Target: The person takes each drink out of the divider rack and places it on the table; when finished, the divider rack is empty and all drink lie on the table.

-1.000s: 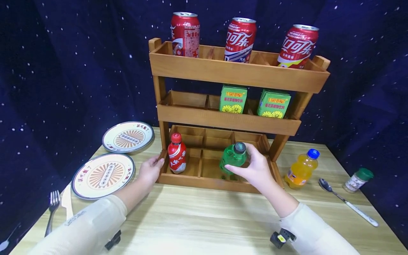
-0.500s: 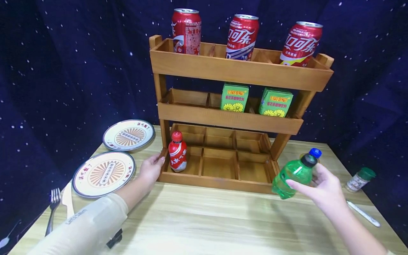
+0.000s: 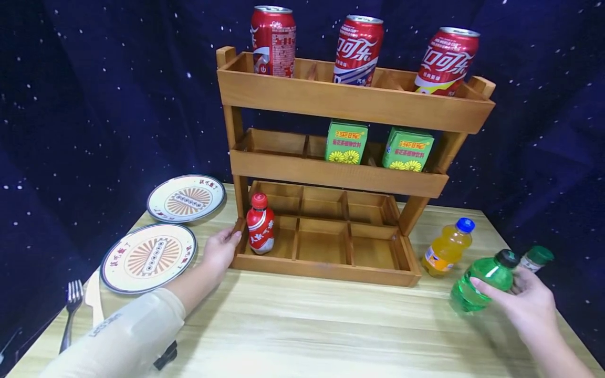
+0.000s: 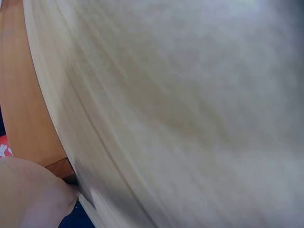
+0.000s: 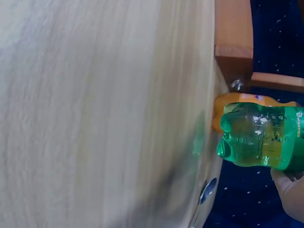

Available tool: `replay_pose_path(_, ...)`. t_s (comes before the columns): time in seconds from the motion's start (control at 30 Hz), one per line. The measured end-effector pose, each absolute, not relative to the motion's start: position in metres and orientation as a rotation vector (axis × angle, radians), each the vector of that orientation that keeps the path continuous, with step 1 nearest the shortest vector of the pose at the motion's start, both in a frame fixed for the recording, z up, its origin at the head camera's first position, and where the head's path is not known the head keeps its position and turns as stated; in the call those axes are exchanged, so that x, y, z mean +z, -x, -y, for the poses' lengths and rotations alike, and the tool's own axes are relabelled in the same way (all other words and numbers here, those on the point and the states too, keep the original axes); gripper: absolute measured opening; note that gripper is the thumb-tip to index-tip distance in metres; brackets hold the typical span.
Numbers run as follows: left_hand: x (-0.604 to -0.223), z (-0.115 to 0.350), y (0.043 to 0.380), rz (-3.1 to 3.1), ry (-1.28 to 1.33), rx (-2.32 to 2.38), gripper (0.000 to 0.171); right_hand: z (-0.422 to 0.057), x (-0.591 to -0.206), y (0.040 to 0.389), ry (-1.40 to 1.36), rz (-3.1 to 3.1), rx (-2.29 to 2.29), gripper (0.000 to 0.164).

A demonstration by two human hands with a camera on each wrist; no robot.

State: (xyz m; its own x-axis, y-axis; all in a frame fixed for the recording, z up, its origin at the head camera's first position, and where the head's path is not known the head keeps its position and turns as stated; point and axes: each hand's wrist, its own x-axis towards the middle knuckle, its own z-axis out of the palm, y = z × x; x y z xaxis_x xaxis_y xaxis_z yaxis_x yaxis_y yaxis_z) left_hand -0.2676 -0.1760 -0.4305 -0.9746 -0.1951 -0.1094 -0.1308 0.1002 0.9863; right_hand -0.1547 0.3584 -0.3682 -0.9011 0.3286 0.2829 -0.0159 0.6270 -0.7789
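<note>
My right hand (image 3: pixel 534 299) grips a green soda bottle (image 3: pixel 482 283) with a black cap, at the right side of the table. In the right wrist view the bottle's base (image 5: pixel 228 147) stands off the tabletop, apart from its shadow. Just behind it is an orange soda bottle (image 3: pixel 446 249) with a blue cap. My left hand (image 3: pixel 219 254) holds the lower left side of a three-tier wooden rack (image 3: pixel 326 270); its far fingers are hidden. A small red bottle (image 3: pixel 261 226) stands in the rack's bottom front-left compartment.
Three red cola cans (image 3: pixel 359 52) stand on the top tier, and two green drink cartons (image 3: pixel 347 143) on the middle one. At left lie two plates (image 3: pixel 111 262), a fork (image 3: pixel 71 315) and a knife (image 3: pixel 94 299). A green-lidded shaker (image 3: pixel 539 256) and a spoon (image 5: pixel 207 190) are at right.
My right hand has lifted the green soda bottle out of the rack's bottom tier and carried it right, past the orange soda bottle. The left hand keeps its place on the rack.
</note>
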Motion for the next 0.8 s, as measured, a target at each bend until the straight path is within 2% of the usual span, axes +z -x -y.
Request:
replay_pose_path(0.37,-0.430,0.175,0.268,2.320,-0.299,-2.029,0.047,-0.372,-0.383,0.157,0.298,2.512,1.113,0.058)
replay_pose_path(0.67,-0.430,0.175,0.267,2.317,-0.296,-2.015,0.048,-0.370,-0.390,0.159,0.199,2.430,1.259,0.045)
replay_pose_path(0.8,-0.429,0.175,0.268,2.342,-0.282,-1.970,0.047,-0.367,-0.391,0.159,0.168,2.418,1.311,0.046)
